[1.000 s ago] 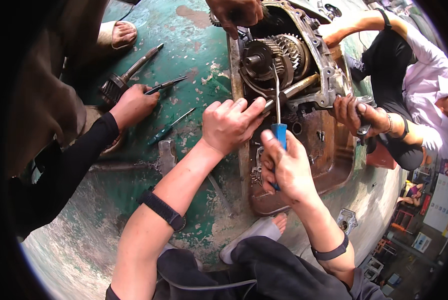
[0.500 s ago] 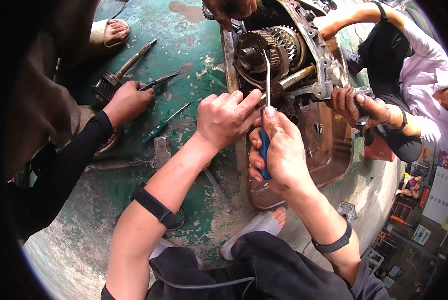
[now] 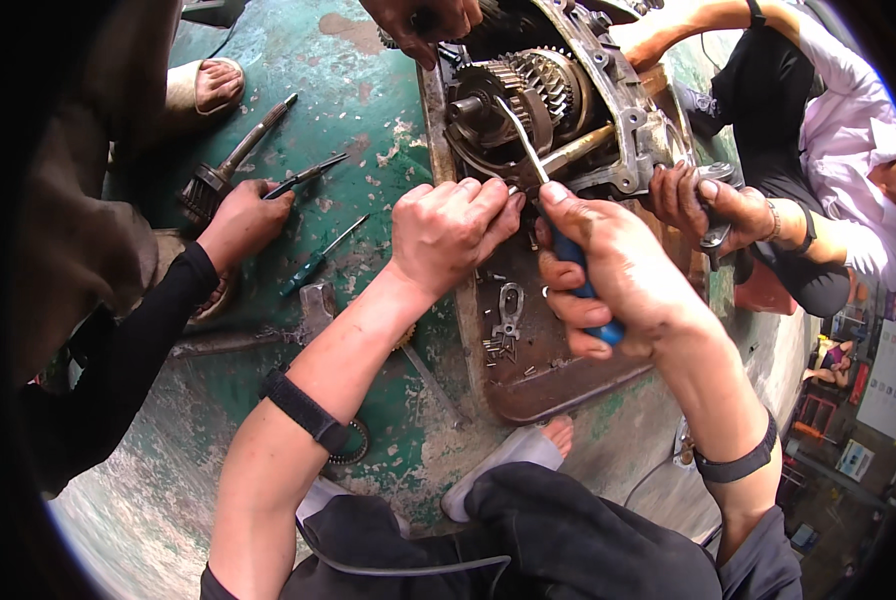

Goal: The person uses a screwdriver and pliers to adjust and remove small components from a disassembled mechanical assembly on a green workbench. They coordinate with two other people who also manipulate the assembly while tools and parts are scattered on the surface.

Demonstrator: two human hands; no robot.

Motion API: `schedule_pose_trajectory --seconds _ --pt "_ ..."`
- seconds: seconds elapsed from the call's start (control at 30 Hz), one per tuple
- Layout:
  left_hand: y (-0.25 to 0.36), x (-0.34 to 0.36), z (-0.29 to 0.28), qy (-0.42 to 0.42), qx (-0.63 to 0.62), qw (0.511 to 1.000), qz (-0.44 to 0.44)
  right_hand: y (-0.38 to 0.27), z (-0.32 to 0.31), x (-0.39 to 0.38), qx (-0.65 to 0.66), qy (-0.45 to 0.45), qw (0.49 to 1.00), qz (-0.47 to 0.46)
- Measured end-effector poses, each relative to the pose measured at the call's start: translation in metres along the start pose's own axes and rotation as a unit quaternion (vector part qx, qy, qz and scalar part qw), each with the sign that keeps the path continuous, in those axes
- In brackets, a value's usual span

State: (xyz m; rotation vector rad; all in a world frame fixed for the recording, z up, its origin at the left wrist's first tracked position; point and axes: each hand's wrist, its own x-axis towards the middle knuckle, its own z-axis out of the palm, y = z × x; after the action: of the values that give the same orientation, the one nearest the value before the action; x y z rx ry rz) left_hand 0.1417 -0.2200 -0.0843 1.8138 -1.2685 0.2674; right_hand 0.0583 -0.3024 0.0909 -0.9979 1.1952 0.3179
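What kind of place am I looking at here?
Probably a mechanical repair workshop: an opened metal housing shows toothed gears inside, a hammer and a screwdriver lie on the worn green floor, and a brown tray holds small loose parts.

Bright light, whitish glare on lower-left floor [image 3: 153,490], deep shadow at left, black curved fisheye rim

Gears [image 3: 543,85] sit in the housing [image 3: 628,150], right of the hammer [image 3: 316,310] and gear shaft [image 3: 253,138].
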Motion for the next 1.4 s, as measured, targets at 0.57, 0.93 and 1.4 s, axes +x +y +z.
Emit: schedule_pose_trajectory --seconds 0.57,0.93,1.4 --pt "0.002 -0.001 0.003 0.001 0.006 0.999 -0.034 0.021 0.015 0.005 -0.136 0.104 0.979 -0.108" --pt "0.001 -0.007 0.008 0.017 0.015 0.999 -0.045 -0.052 0.024 -0.028 -0.764 0.139 0.553 -0.301" --pt "-0.001 -0.010 0.014 0.046 0.011 0.998 -0.046 -0.131 0.067 -0.016 -0.891 0.184 0.305 -0.281"
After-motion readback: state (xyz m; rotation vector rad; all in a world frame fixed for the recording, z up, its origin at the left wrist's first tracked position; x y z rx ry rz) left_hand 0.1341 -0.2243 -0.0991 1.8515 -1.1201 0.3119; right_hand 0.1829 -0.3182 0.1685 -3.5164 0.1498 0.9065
